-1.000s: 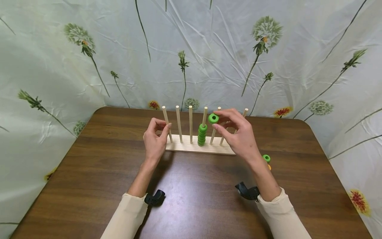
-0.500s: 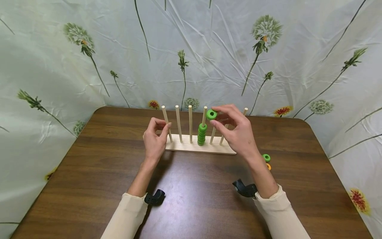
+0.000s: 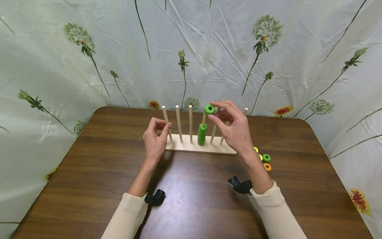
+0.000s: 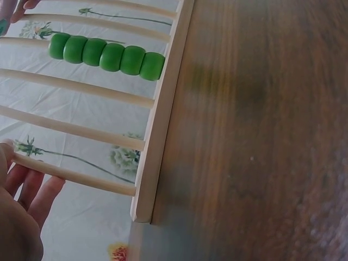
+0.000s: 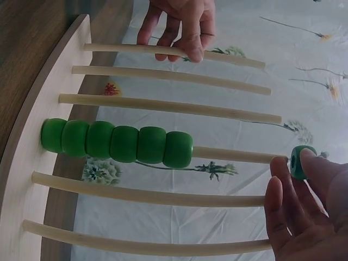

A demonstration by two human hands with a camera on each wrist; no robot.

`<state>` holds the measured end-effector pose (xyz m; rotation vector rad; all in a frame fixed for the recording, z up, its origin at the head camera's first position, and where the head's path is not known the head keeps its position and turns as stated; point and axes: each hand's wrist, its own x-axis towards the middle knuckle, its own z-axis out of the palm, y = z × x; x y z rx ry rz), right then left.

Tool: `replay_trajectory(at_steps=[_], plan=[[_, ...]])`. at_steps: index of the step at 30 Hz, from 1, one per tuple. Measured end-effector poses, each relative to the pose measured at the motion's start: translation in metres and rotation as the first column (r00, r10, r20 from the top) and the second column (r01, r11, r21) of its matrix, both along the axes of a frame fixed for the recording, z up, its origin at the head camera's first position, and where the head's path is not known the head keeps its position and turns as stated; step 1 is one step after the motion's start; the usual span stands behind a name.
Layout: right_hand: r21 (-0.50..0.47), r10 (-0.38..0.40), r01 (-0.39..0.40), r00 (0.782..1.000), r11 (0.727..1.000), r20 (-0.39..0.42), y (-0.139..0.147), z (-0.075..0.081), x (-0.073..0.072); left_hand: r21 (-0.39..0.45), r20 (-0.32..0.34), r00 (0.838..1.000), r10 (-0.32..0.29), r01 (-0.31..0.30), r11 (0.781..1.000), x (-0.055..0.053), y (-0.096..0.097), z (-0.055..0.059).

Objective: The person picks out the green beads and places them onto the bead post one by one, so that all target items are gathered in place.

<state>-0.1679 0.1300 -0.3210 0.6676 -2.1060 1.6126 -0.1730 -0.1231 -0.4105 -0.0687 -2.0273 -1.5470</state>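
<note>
A pale wooden stand (image 3: pixel 197 148) with a row of upright pegs sits near the back of the table. My left hand (image 3: pixel 155 141) pinches the leftmost peg (image 3: pixel 165 114) between thumb and fingers. Several green beads (image 3: pixel 202 134) are stacked on a middle peg (image 5: pixel 234 154), and its upper part is bare. In my right hand (image 3: pixel 235 129) a green bead (image 3: pixel 206 111) is pinched by thumb and fingertips. That bead is at the top of the middle peg; in the right wrist view it appears just beyond the tip, apart from the stack.
Right of the stand, a loose green bead (image 3: pixel 264 159), an orange bead (image 3: pixel 269 168) and yellow beads (image 3: pixel 256 149) lie on the brown table (image 3: pixel 194 205), partly behind my right forearm. A floral curtain (image 3: pixel 125 43) hangs behind the table.
My right hand has moved up and left with the green bead, from beside the middle peg to its top. More loose beads show past the forearm. The left hand stays put.
</note>
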Motion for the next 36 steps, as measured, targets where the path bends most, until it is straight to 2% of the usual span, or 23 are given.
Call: replay_trajectory(at_steps=[4,14,36], plan=[[0.005,-0.014,0.014,1.0,1.0,0.017,-0.001,0.001,-0.001,0.0,0.001,1.0,0.0,0.0,1.0,0.0,0.0,0.0],[-0.043,0.03,-0.027,0.997,0.999,0.073,-0.007,0.001,-0.001,0.007,0.009,1.0,-0.007,0.007,1.0,0.0,0.0,0.0],[-0.026,-0.039,0.041,0.996,0.999,0.082,-0.012,0.001,-0.004,0.014,0.013,1.0,-0.004,0.004,1.0,0.0,0.0,0.0]])
